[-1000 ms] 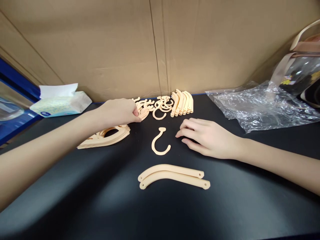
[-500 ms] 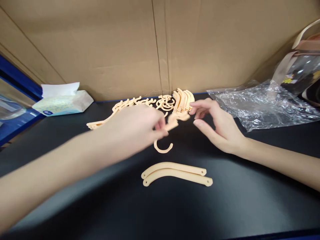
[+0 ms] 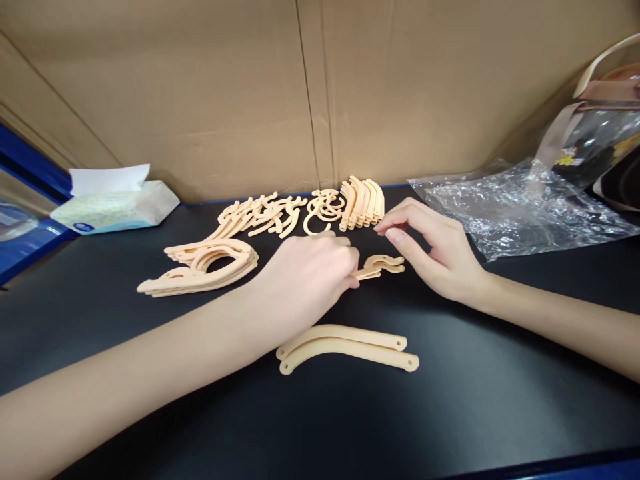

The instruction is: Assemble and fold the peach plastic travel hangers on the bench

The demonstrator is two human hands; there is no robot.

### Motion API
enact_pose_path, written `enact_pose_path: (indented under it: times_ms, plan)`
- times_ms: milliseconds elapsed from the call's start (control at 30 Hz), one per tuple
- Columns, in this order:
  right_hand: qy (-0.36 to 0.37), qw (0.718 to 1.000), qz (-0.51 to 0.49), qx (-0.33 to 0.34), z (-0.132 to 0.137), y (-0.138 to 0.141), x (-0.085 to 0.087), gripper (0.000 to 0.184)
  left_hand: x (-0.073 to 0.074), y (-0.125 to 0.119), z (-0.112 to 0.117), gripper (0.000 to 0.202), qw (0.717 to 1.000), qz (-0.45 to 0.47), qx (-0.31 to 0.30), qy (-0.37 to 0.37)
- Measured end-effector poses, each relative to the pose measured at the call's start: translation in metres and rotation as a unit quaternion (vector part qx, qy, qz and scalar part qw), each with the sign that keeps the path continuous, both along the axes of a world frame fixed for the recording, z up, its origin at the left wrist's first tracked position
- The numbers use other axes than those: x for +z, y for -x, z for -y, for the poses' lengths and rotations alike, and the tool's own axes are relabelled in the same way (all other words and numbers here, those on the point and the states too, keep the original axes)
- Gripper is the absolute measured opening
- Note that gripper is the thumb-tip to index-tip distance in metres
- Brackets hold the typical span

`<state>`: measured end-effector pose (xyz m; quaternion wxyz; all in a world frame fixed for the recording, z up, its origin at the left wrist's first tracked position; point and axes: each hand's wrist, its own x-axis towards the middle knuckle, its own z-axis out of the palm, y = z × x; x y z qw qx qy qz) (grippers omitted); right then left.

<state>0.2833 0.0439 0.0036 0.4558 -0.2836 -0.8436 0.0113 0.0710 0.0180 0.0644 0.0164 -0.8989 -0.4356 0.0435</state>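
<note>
Head view, near to far: two curved arm pieces (image 3: pixel 347 348) lie flat on the black tabletop (image 3: pixel 450 413). Behind them, the left hand (image 3: pixel 307 280) pinches a small peach connector piece (image 3: pixel 383 265) in a closed grip, steadying it; the right hand (image 3: pixel 435 253) hovers beside, fingers loosely open. Stacked hooks (image 3: pixel 325 207) sit farthest.
</note>
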Motion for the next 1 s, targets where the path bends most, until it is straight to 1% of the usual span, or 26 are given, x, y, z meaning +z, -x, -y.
enact_pose_path:
  times_ms: [133, 300, 533, 667, 767, 900, 967, 1000]
  plan:
    - [0.000, 1.000, 0.001, 0.009, 0.000, 0.000, 0.000, 0.012, 0.002, 0.000, 0.004, 0.015, 1.000, 0.007, 0.003, -0.001]
    - [0.020, 1.000, 0.008, 0.006, 0.000, 0.001, 0.000, 0.015, -0.005, 0.003, 0.003, 0.014, 1.000, 0.022, -0.019, -0.006]
    - [0.031, 0.999, 0.024, 0.010, 0.000, 0.001, 0.000, 0.017, -0.012, 0.007, 0.004, 0.004, 0.997, 0.061, -0.049, -0.015]
    - [0.014, 0.999, 0.044, 0.006, 0.000, 0.000, -0.002, 0.017, -0.019, 0.004, 0.000, 0.011, 0.996, 0.075, -0.050, -0.023]
    - [0.019, 0.998, 0.058, 0.004, -0.002, 0.000, -0.005, 0.017, -0.022, 0.003, -0.006, 0.014, 0.995, 0.086, -0.044, -0.033]
    - [0.036, 0.995, 0.091, 0.015, -0.004, -0.003, -0.003, 0.016, -0.022, 0.006, -0.011, 0.011, 0.993, 0.098, -0.041, -0.044]
    - [0.055, 0.989, 0.137, 0.034, -0.005, -0.007, 0.002, 0.013, -0.023, 0.009, -0.011, 0.014, 0.993, 0.100, -0.049, -0.047]
    - [0.076, 0.980, 0.176, 0.047, -0.006, -0.010, 0.006, 0.015, -0.024, 0.010, -0.010, 0.016, 0.992, 0.100, -0.057, -0.048]
